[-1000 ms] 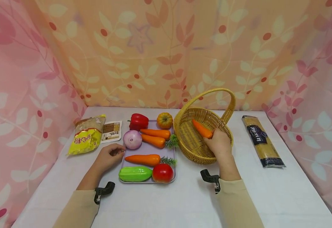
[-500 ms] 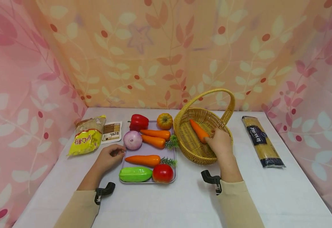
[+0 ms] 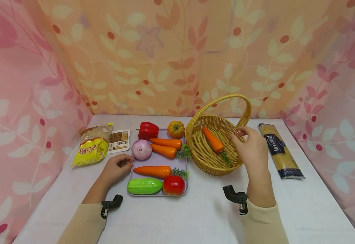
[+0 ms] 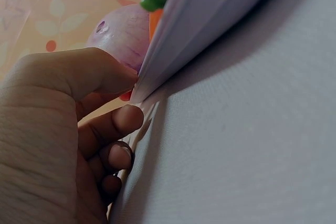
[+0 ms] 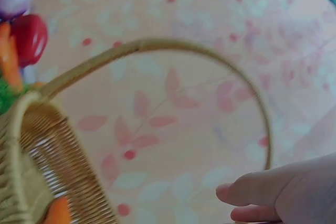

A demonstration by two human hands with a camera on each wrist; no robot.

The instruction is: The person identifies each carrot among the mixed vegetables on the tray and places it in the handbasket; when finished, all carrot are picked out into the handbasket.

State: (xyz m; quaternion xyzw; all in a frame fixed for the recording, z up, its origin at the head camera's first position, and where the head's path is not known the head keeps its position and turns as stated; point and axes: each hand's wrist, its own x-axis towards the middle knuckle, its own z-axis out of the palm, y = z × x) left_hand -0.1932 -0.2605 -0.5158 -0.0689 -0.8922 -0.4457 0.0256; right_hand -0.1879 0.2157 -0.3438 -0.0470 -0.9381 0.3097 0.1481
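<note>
My right hand (image 3: 251, 149) hovers by the right rim of a wicker basket (image 3: 195, 157), fingers bent loosely around nothing. Inside the basket lies a carrot (image 3: 213, 139) with its leafy top towards me. In the right wrist view the thumb (image 5: 252, 188) shows apart from the basket's handle (image 5: 173, 44). My left hand (image 3: 117, 170) stays at the left edge of a lilac tray (image 3: 159, 160), loosely curled. The left wrist view puts its thumb close to the tray's rim (image 4: 157, 59); whether they touch is unclear.
On the tray are several carrots (image 3: 153, 171), an onion (image 3: 141, 149), a red bell pepper (image 3: 148, 130), a small pumpkin (image 3: 176, 129), a tomato (image 3: 174, 185) and a green ridged vegetable (image 3: 145, 186). Packets (image 3: 93, 145) stand left; a pasta pack (image 3: 279, 150) lies right.
My right hand has let go of the carrot, which now lies on the basket's bottom, and has moved right to the rim. My left hand has stayed in place.
</note>
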